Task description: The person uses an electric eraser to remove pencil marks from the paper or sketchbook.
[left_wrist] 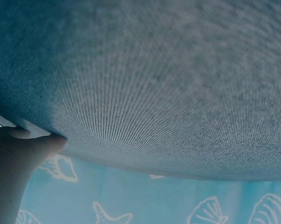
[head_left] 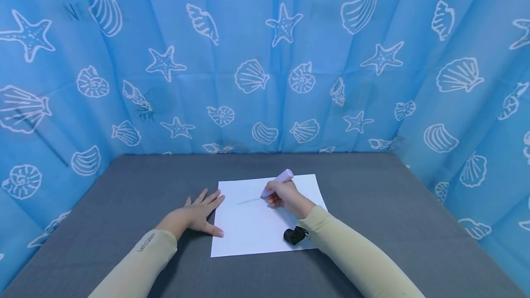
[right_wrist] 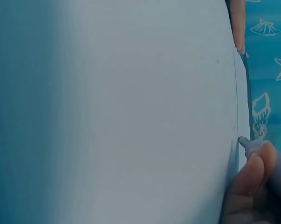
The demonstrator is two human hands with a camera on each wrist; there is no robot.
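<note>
A white sheet of paper (head_left: pixel 238 229) lies on the grey tabletop. My right hand (head_left: pixel 287 197) pinches a thick lavender pen (head_left: pixel 284 176), tilted, its narrow tip touching the paper. From that tip a thin, faint line (head_left: pixel 247 201) runs leftward. The right wrist view shows the thumb and finger around the pen (right_wrist: pixel 279 163) and the line along the sheet (right_wrist: pixel 154 102). With fingers spread, my left hand (head_left: pixel 198 214) rests at the paper's left edge, fingertips and thumb tip over it. Only part of this hand (left_wrist: pixel 14 158) appears in the left wrist view.
Grey cloth (head_left: pixel 165 174) covers the table around the sheet. A blue curtain (head_left: pixel 265 100) with white shells and starfish hangs behind it and along both sides. Under my right wrist sits a small black device (head_left: pixel 294 235), above the paper's lower right part.
</note>
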